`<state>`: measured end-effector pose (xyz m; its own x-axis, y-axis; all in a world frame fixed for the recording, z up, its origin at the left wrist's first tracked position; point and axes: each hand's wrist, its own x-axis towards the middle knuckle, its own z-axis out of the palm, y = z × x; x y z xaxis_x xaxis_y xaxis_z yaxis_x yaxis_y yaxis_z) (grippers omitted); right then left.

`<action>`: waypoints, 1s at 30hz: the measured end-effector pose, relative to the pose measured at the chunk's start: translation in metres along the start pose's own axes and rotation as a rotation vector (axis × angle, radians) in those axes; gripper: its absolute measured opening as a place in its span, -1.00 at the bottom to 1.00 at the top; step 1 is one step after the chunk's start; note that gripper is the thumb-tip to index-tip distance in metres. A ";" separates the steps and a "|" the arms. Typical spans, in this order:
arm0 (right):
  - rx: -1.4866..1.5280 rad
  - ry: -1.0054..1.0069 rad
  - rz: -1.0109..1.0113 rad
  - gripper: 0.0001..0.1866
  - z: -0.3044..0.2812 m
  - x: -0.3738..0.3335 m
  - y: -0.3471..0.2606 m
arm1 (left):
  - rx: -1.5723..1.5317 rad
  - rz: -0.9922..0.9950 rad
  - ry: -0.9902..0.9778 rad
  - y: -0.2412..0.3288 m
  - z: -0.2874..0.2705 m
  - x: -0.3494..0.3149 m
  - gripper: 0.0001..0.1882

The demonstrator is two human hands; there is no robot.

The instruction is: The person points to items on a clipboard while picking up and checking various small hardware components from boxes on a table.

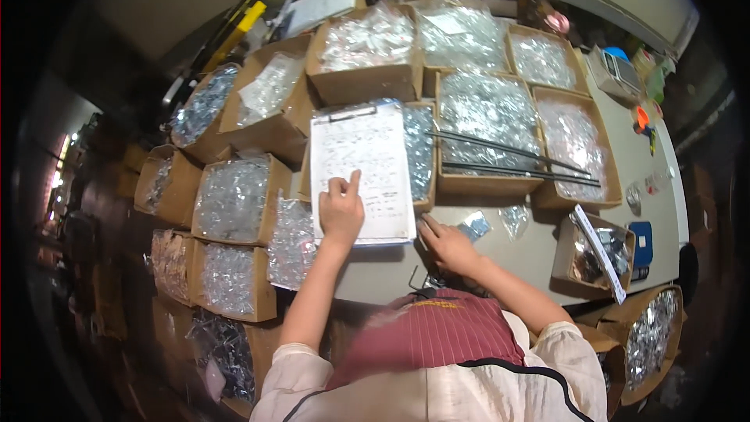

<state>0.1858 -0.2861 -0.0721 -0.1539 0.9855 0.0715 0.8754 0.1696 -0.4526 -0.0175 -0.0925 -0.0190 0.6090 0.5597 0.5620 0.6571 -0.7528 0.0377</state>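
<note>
A clipboard [367, 141] with a handwritten sheet leans on the boxes in front of me. My left hand [341, 209] rests on the lower part of the sheet, index finger stretched out and pointing at a line. My right hand [447, 244] lies flat on the grey table [500, 254] just right of the clipboard's bottom corner, fingers spread, holding nothing. A small clear bag of metal parts [473, 226] lies just beyond its fingertips. Another small clear bag [514, 219] lies a little farther right.
Cardboard boxes of bagged shiny metal parts [488, 109] surround the clipboard at the back, left [232, 199] and right [574, 141]. Thin black rods [516, 160] lie across two boxes. A blue box [641, 244], a calculator-like device [617, 70] and an orange object [641, 119] sit at the right edge.
</note>
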 end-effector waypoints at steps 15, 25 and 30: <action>1.230 0.420 0.611 -0.64 -0.074 -0.073 0.047 | -0.117 0.042 -0.019 0.007 -0.001 0.011 -0.50; -0.445 0.780 1.190 -0.64 -0.141 -0.310 0.171 | -0.130 0.042 0.018 0.011 0.007 0.012 -0.50; -0.771 0.624 1.004 -0.68 -0.119 -0.284 0.147 | -0.119 0.090 0.045 0.009 0.006 0.015 -0.51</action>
<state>0.4129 -0.5403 -0.0537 0.7238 0.4936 0.4822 0.5480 -0.8359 0.0331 0.0003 -0.0892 -0.0152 0.6409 0.4738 0.6039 0.5418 -0.8366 0.0813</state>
